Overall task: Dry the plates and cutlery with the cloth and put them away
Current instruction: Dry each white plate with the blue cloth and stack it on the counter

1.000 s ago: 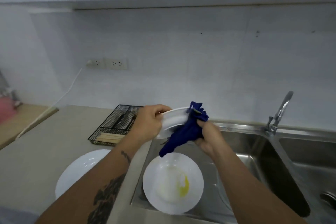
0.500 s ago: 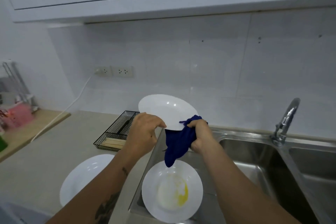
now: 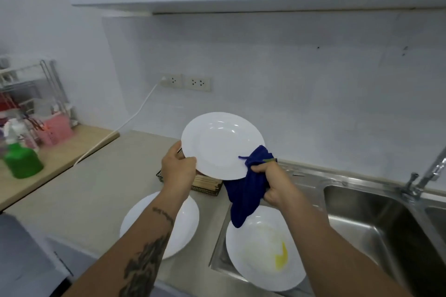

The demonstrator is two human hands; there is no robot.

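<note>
Left hand (image 3: 177,171) grips the left rim of a white plate (image 3: 222,144) at frame centre, thumb on its face, fingers curled behind. The plate is held tilted, face toward the camera, above the table (image 3: 96,190). Right hand (image 3: 275,183) is clamped on a blue cloth (image 3: 243,198), pinching it over the plate's lower right rim; the rest of the cloth hangs down. A second white plate (image 3: 183,226) lies flat on the table, lower centre-left. A third plate (image 3: 260,248), with a yellow smear, rests in the sink (image 3: 362,219), lower centre. A black wire cutlery tray (image 3: 207,184) sits on the table behind the left hand, mostly hidden.
</note>
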